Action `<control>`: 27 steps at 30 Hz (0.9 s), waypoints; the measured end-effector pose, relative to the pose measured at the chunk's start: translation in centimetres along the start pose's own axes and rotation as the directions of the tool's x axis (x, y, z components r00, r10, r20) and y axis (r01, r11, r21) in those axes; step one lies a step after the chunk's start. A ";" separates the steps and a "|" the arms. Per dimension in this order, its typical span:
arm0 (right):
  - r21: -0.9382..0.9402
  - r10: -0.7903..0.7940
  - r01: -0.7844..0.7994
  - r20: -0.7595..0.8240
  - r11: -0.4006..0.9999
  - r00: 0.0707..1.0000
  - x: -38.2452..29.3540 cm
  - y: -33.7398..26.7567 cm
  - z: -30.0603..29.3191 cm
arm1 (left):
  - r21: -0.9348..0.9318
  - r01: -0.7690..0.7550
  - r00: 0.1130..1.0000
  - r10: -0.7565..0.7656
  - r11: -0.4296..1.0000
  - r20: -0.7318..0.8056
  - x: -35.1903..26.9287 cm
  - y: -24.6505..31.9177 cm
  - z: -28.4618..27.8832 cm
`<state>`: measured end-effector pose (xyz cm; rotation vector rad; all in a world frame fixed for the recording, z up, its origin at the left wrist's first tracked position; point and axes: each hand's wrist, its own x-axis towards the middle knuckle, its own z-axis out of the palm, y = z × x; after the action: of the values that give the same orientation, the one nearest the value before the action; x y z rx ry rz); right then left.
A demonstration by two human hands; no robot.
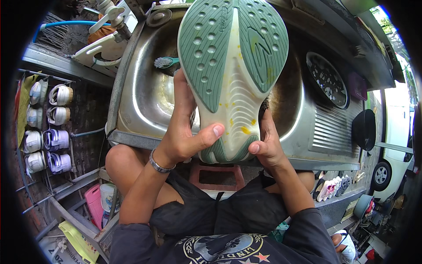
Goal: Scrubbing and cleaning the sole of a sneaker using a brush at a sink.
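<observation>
My left hand (180, 137), with a metal-banded watch (159, 162) at the wrist, grips the left side of a running shoe (242, 85) near its heel. The shoe is held sole up over a stainless steel sink (148, 109). Green rubber pads and a cream midsole show, with yellow stains along the middle. My right hand (269, 142) holds the heel's right side, thumb on the sole. Dark bristles (265, 103) poke out beside its fingers; what they belong to is hidden. A green scrub brush (166, 62) lies in the basin. The shoe's upper faces away.
A round dark basin (327, 80) with suds and a black bowl (363, 129) stand at the right, by the ribbed drainboard (336, 128). Several shoes hang on a rack (49, 128) at the left. A tap (110, 16) is at upper left. A pink stool (217, 175) stands below the sink.
</observation>
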<state>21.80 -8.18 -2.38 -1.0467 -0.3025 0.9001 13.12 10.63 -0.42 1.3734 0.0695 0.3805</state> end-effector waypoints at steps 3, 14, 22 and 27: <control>0.015 -0.004 0.004 -0.002 1.000 1.000 0.0 0.0 0.1 | 0.007 -0.001 1.000 0.001 1.000 0.000 0.0 0.1 -0.1; 0.018 -0.038 0.038 0.042 0.999 0.998 -0.1 0.1 0.0 | 0.081 0.081 0.997 -0.082 0.993 0.008 -0.5 0.2 -0.6; 0.007 -0.086 0.085 0.080 0.996 0.993 -0.2 0.9 -0.6 | -0.010 0.089 0.995 -0.088 0.996 0.046 -0.7 0.1 -0.8; 0.017 -0.048 0.047 0.066 0.999 0.997 -0.2 0.8 -0.6 | -0.009 0.099 0.994 -0.099 0.995 0.036 -0.7 0.2 -0.7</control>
<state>21.64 -8.51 -3.34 -0.9930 -0.3736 0.8942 12.20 11.07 -0.45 1.3600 0.1052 0.2730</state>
